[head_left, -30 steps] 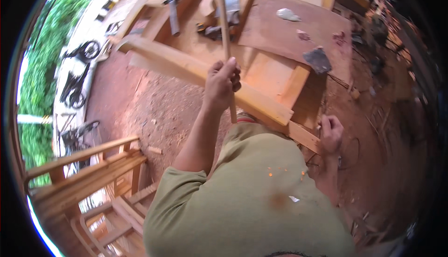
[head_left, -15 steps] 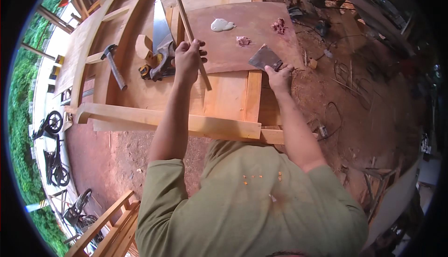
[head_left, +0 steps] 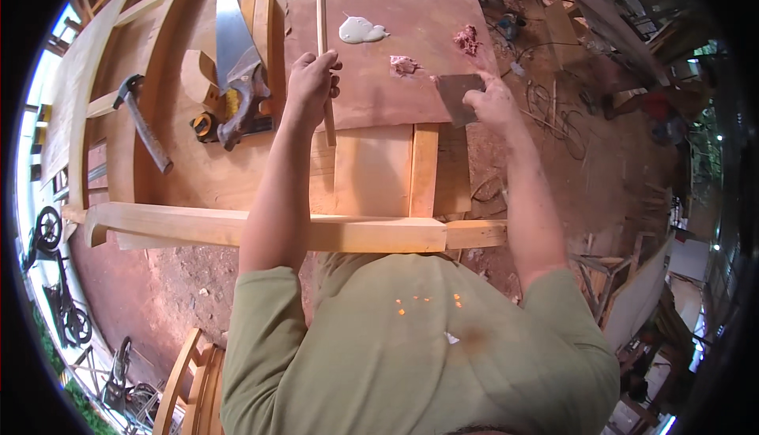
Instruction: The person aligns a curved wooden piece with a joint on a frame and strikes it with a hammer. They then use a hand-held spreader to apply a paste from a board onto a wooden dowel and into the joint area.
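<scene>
The dark flat scraper (head_left: 453,101) is at the reddish board's (head_left: 431,20) near right corner, held in the curled fingers of the right hand (head_left: 496,105) (whether its blade touches the board, I cannot tell). Hard pressure there could tip the board, as that corner seems to overhang its support. The left hand (head_left: 314,79), closed around a wooden stick (head_left: 322,16), could smear the white paste (head_left: 360,32) by swinging it rightward. A careless sweep might push the pink lump (head_left: 466,40) off the right edge.

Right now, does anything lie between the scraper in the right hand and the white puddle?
Yes: the left pink lump sits on the reddish board, between the scraper and the white puddle.
</scene>
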Action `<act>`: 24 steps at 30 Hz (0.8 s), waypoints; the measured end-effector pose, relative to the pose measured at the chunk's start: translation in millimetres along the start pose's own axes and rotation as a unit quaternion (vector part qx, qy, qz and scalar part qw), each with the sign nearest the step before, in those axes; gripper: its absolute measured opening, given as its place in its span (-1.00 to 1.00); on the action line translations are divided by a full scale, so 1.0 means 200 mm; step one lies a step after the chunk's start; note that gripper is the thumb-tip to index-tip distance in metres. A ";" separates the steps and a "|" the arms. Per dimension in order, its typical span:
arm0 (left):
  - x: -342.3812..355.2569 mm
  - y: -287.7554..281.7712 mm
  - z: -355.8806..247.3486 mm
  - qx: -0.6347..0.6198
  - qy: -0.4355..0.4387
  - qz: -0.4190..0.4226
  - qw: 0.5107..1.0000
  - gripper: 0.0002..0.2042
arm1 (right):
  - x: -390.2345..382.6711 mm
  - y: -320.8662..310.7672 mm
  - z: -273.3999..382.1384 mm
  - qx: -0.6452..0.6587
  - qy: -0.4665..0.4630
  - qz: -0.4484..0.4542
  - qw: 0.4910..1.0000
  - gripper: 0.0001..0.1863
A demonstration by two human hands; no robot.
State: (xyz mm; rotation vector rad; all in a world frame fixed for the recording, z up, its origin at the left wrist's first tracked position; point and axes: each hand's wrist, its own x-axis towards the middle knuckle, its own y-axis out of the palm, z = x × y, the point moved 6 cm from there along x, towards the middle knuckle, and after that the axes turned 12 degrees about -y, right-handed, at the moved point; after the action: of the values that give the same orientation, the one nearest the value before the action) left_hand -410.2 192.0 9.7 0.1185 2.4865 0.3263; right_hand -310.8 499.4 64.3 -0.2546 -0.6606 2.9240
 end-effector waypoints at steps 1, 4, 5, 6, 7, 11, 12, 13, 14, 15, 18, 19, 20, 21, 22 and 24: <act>-0.01 0.02 0.02 -0.037 -0.014 0.016 0.999 -0.81 | 0.01 -0.02 0.07 -0.154 -0.073 0.034 0.985 -0.64; -0.02 0.06 0.04 -0.055 -0.037 0.023 0.998 -0.80 | 0.05 0.09 0.15 -0.311 -0.172 0.106 0.929 -0.53; -0.01 0.05 0.05 -0.059 -0.039 0.023 0.997 -0.80 | 0.03 0.15 0.15 -0.372 -0.113 0.178 0.904 -0.49; -0.01 0.04 0.06 -0.070 -0.051 0.026 0.996 -0.81 | 0.04 0.18 0.16 -0.375 -0.113 0.180 0.902 -0.49; 0.00 0.04 0.07 -0.081 -0.064 0.029 0.994 -0.81 | 0.04 0.21 0.14 -0.421 -0.110 0.218 0.874 -0.50; 0.03 0.00 0.06 -0.027 -0.047 0.006 0.999 -0.81 | 0.10 0.25 0.22 -0.397 -0.126 0.211 0.885 -0.56; 0.04 -0.02 0.06 0.072 -0.050 -0.012 0.996 -0.79 | 0.13 0.26 0.27 -0.330 -0.150 0.155 0.919 -0.57; 0.05 -0.03 0.06 0.170 -0.054 -0.028 0.984 -0.77 | 0.15 0.29 0.27 -0.332 -0.148 0.159 0.918 -0.57; 0.06 -0.03 0.07 0.166 -0.056 -0.028 0.984 -0.77 | 0.17 0.30 0.28 -0.337 -0.149 0.128 0.921 -0.57; 0.06 -0.04 0.04 0.229 -0.021 -0.064 0.971 -0.73 | 0.18 0.32 0.30 -0.340 -0.151 0.097 0.923 -0.57; 0.04 -0.07 0.01 0.299 0.017 -0.105 0.948 -0.67 | 0.17 0.40 0.41 -0.355 -0.085 0.122 0.923 -0.58; 0.04 -0.06 0.01 0.307 0.024 -0.105 0.946 -0.65 | 0.18 0.41 0.37 -0.356 -0.081 0.122 0.923 -0.58; 0.06 -0.05 0.02 0.306 0.022 -0.102 0.946 -0.65 | 0.21 0.41 0.32 -0.369 -0.092 0.099 0.920 -0.58; 0.06 -0.06 0.02 0.302 0.023 -0.101 0.948 -0.65 | 0.21 0.42 0.34 -0.380 -0.107 0.079 0.915 -0.58; 0.07 -0.07 0.02 0.297 0.025 -0.101 0.949 -0.65 | 0.22 0.44 0.35 -0.381 -0.107 0.081 0.915 -0.58; 0.07 -0.07 0.02 0.297 0.027 -0.100 0.949 -0.64 | 0.22 0.45 0.38 -0.394 -0.086 0.081 0.912 -0.60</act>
State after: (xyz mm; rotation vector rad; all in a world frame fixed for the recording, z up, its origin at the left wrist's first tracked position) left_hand -418.4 181.9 -4.9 0.1017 2.5436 -0.5194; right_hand -376.3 394.5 87.3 -0.1216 -1.9088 2.6661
